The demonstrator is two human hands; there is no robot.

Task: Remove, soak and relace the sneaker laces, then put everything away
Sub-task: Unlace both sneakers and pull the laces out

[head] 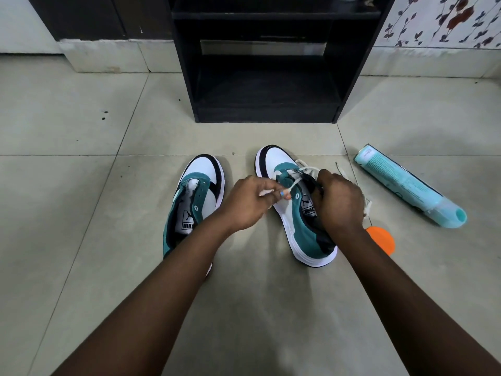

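We count one shelf (267,63), two sneakers (195,202), one tube (406,185), one orange lid (381,240); on the right sneaker (295,213) our left hand (244,204) pinches the lace (292,184), our right hand (339,202) grips its tongue; mid-lacing, we judge; next, thread an eyelet.

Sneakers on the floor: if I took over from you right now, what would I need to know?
Left hand: pinching the white lace beside the right sneaker.
Right hand: gripping that sneaker's tongue and collar.
Left sneaker: on the floor, eyelets bare, no lace.
Teal tube lies to the right; an orange object peeks out behind the right wrist.
The lace sits only in the lower eyelets, and I can't tell whether it is coming out or going in.
Left: both sneakers laced, everything put away.
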